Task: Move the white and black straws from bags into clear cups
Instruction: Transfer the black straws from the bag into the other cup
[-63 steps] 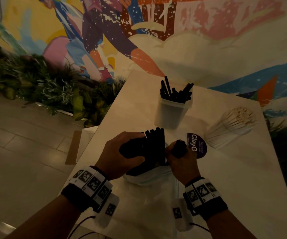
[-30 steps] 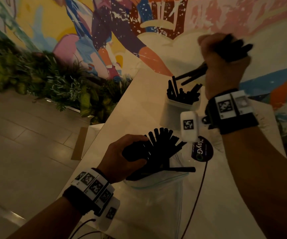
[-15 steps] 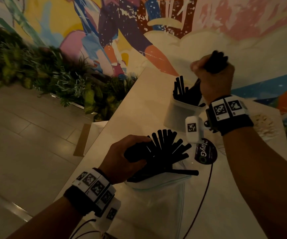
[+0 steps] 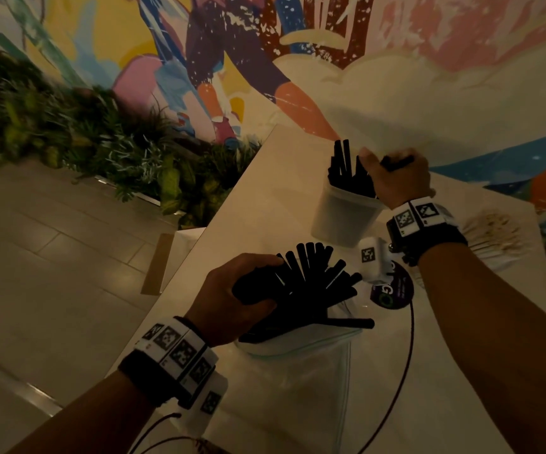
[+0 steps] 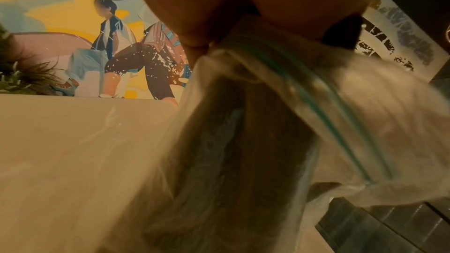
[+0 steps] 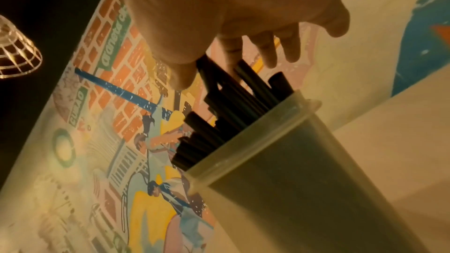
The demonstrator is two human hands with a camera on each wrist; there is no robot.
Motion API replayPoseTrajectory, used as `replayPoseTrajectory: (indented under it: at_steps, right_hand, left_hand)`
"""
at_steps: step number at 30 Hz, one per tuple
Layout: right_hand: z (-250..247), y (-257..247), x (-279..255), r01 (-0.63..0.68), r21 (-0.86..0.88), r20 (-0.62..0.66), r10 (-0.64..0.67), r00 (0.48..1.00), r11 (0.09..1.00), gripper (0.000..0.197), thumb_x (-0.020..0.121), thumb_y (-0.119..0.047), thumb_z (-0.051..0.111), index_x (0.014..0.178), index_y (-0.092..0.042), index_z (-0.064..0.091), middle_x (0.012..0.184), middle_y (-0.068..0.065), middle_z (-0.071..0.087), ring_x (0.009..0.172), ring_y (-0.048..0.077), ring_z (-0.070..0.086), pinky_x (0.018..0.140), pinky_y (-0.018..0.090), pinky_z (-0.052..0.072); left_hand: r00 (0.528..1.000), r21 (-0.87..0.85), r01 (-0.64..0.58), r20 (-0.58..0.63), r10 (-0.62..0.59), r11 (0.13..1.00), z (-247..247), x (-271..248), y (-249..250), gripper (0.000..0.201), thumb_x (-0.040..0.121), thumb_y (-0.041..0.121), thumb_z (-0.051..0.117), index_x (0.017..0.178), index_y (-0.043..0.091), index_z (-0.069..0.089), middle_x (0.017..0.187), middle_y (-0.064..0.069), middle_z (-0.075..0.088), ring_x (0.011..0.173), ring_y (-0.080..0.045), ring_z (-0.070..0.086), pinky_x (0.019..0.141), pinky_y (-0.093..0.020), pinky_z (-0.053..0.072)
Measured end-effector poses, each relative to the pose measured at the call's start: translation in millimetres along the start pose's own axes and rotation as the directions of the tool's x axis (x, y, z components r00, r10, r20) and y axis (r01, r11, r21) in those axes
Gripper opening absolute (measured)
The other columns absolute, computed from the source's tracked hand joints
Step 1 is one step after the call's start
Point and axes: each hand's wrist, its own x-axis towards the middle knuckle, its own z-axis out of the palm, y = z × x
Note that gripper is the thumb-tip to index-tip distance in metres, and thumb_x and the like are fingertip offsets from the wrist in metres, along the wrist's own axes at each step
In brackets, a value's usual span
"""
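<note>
Black straws (image 4: 314, 283) fan out of a clear zip bag (image 4: 297, 371) near the table's front left. My left hand (image 4: 235, 290) grips them where they leave the bag's mouth. In the left wrist view the bag (image 5: 292, 103) hangs close under my palm. Farther back stands a clear cup (image 4: 343, 217) holding black straws (image 4: 340, 165). My right hand (image 4: 392, 178) hovers at the cup's right rim. Its thumb and fingers (image 6: 268, 51) curl round straws (image 6: 233, 93) that reach down into the cup (image 6: 292, 170). White straws (image 4: 494, 237) lie bunched at the right, partly hidden by my wrist.
A round purple sticker (image 4: 392, 290) lies between bag and cup. A thin black cable (image 4: 406, 355) trails across the white table (image 4: 461, 404). The table's left edge drops to a tiled floor with plants (image 4: 101, 142). A painted wall rises just behind.
My right hand pulled black straws from the bag, lifted them high, then came down to the cup. The straws in the bag fanned out. My left hand stayed put.
</note>
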Motion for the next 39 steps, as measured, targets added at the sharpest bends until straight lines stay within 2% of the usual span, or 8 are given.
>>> replayPoseTrajectory:
  at_steps: [6,11,18,24,27,31,34,39]
  right_hand:
    - [-4,-15,-1,0.468,0.15,-0.448,-0.362,0.817,0.871,0.081,0.08,-0.056,0.062,0.139,-0.008,0.036,0.147,0.018,0.034,0.137,0.032,0.033,0.109,0.051,0.034]
    - [26,-4,-6,0.443,-0.292,0.094,-0.436,0.895,0.847,0.077,0.087,-0.071,0.011,0.126,-0.018,0.051,0.136,0.015,0.047,0.125,0.035,0.043,0.102,0.055,0.034]
    - [24,-22,-7,0.556,-0.534,0.394,-0.394,0.83,0.637,0.051,0.095,-0.054,0.028,0.135,-0.024,0.039,0.147,0.01,0.032,0.132,0.033,0.033,0.107,0.06,0.024]
    - [-30,-25,-50,0.571,0.162,-0.038,-0.573,0.819,0.805,0.037,0.091,-0.027,0.056,0.126,-0.015,0.057,0.129,0.005,0.059,0.121,0.02,0.053,0.102,0.031,0.04]
    - [-51,22,-88,0.263,0.425,0.262,-0.396,0.88,0.866,0.036,0.083,0.0,0.061,0.105,-0.029,0.063,0.105,0.001,0.068,0.098,0.023,0.063,0.086,0.034,0.051]
    - [-62,78,-140,0.002,0.293,0.684,-0.211,0.698,0.956,0.08,0.073,0.016,0.067,0.13,-0.035,0.043,0.128,-0.007,0.054,0.12,0.019,0.052,0.095,0.034,0.048]
    - [-59,82,-173,0.03,0.323,0.693,-0.258,0.673,0.946,0.09,0.073,-0.006,0.079,0.139,-0.044,0.031,0.142,-0.021,0.041,0.13,-0.003,0.039,0.106,0.022,0.036]
    - [-33,54,-197,0.223,0.38,0.426,-0.384,0.819,0.898,0.067,0.081,-0.012,0.073,0.137,-0.032,0.042,0.139,-0.016,0.047,0.125,-0.014,0.04,0.102,0.002,0.028]
  left_hand:
    - [1.0,-0.012,0.009,0.009,-0.009,1.0,0,0,-1,0.055,0.069,0.006,0.081,0.115,0.03,0.062,0.112,0.012,0.065,0.105,-0.006,0.062,0.088,-0.02,0.05]
    - [1.0,-0.007,0.015,0.006,-0.015,1.0,-1,1,-1,0.057,0.069,0.008,0.08,0.114,0.036,0.06,0.113,0.015,0.065,0.105,-0.005,0.062,0.088,-0.017,0.048]
    - [1.0,0.011,0.012,0.014,-0.012,1.0,-2,2,0,0.057,0.069,0.013,0.08,0.115,0.037,0.059,0.115,0.015,0.064,0.108,-0.005,0.061,0.091,-0.021,0.049]
    - [1.0,-0.009,0.012,0.025,-0.012,1.0,-3,4,0,0.056,0.068,0.012,0.08,0.114,0.038,0.06,0.112,0.016,0.065,0.105,-0.003,0.061,0.088,-0.015,0.048]
    - [1.0,-0.012,-0.006,0.027,0.006,1.0,-3,6,1,0.052,0.067,0.022,0.078,0.114,0.036,0.059,0.115,0.018,0.062,0.106,0.0,0.059,0.088,-0.011,0.045]
    - [0.999,0.009,-0.027,0.044,0.026,1.0,-3,6,0,0.052,0.067,0.032,0.073,0.117,0.035,0.057,0.118,0.016,0.061,0.109,-0.002,0.057,0.092,-0.017,0.047]
    - [0.996,0.059,-0.062,0.067,0.058,0.996,-4,7,2,0.053,0.067,0.037,0.071,0.116,0.037,0.054,0.12,0.013,0.058,0.105,-0.005,0.057,0.088,-0.018,0.047]
    - [0.994,0.065,-0.074,0.091,0.068,0.995,-3,9,5,0.058,0.067,0.048,0.073,0.119,0.03,0.054,0.131,0.013,0.05,0.116,-0.006,0.053,0.092,-0.017,0.045]
